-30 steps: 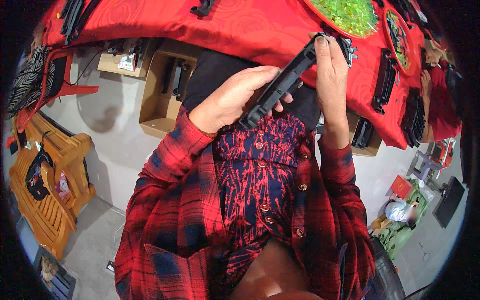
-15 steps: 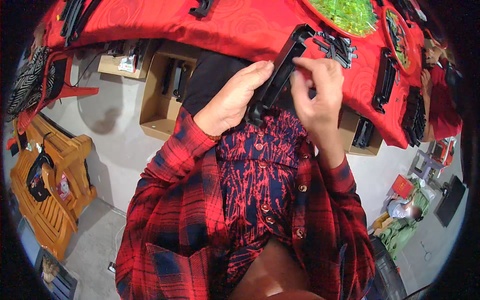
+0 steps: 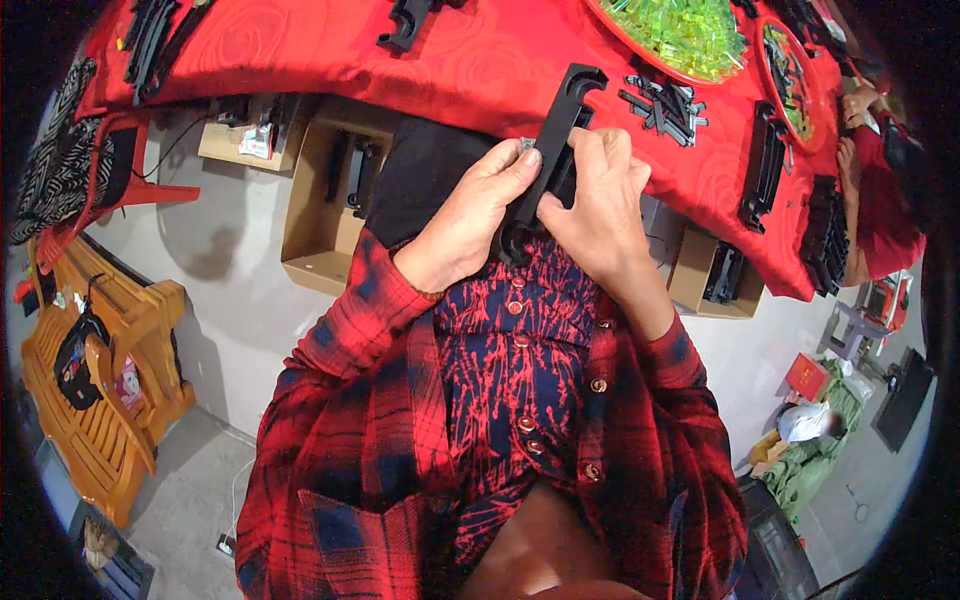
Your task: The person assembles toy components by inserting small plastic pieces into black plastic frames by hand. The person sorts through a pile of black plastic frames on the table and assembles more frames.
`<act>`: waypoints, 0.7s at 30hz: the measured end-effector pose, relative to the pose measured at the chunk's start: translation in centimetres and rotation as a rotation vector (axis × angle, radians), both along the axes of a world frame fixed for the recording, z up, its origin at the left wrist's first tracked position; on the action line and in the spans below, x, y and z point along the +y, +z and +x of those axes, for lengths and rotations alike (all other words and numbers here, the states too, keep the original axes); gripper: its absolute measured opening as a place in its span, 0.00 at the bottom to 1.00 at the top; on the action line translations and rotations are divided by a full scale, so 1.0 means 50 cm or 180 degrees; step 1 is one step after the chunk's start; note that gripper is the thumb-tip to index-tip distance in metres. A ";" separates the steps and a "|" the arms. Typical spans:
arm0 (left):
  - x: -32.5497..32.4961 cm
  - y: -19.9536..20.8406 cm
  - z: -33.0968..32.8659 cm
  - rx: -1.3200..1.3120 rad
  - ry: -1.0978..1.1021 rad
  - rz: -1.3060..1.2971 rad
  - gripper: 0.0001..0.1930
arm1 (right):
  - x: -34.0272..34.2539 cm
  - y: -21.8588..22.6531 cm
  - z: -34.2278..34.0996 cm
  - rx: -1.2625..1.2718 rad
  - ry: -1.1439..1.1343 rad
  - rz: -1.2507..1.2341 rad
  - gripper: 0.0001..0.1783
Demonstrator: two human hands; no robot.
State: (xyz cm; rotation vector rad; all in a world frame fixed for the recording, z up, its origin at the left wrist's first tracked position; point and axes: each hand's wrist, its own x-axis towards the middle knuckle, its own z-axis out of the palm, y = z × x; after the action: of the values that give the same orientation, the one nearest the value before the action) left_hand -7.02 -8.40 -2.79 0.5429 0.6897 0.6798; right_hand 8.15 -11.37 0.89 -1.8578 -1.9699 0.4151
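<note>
A long black plastic part (image 3: pixel 545 165) with curved, notched ends is held tilted in front of me, just off the near table edge. My left hand (image 3: pixel 468 208) grips its left side, thumb along the edge. A small pale bit shows by that thumb tip, too small to name. My right hand (image 3: pixel 603 205) is closed on the right side, thumb and bent fingers pressed to it. Whether a smaller piece sits under those fingers is hidden. Beyond the hands, small dark strips (image 3: pixel 665 108) lie in a loose pile on the red-covered table (image 3: pixel 510 60).
A red tray (image 3: pixel 715 76) heaped with yellow-green clear pieces and another red tray (image 3: pixel 812 140) stand at the far right. More black parts (image 3: pixel 765 165) lie along the table. Below are cardboard boxes (image 3: pixel 318 265). At far right another person's arm (image 3: pixel 850 165) reaches in.
My right hand has moved left and down onto the black plastic part, its fingers now pressed against it. The part has turned slightly more upright in my left hand.
</note>
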 end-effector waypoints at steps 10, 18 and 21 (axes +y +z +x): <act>-0.002 0.001 0.000 0.0042 0.0129 -0.0203 0.11 | -0.007 -0.022 0.004 0.0144 -0.0050 0.0218 0.30; 0.003 -0.011 0.000 -0.0010 0.0163 -0.0131 0.11 | -0.013 -0.012 0.002 0.0114 -0.0114 0.0308 0.32; 0.005 -0.009 -0.001 0.0017 0.0177 -0.0127 0.10 | -0.013 -0.018 0.003 0.0127 -0.0081 0.0404 0.32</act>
State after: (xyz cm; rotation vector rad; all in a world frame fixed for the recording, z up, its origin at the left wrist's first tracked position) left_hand -7.08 -8.16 -3.26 0.4905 0.7241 0.7154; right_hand 8.27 -12.00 -0.03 -1.7801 -1.8987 0.3099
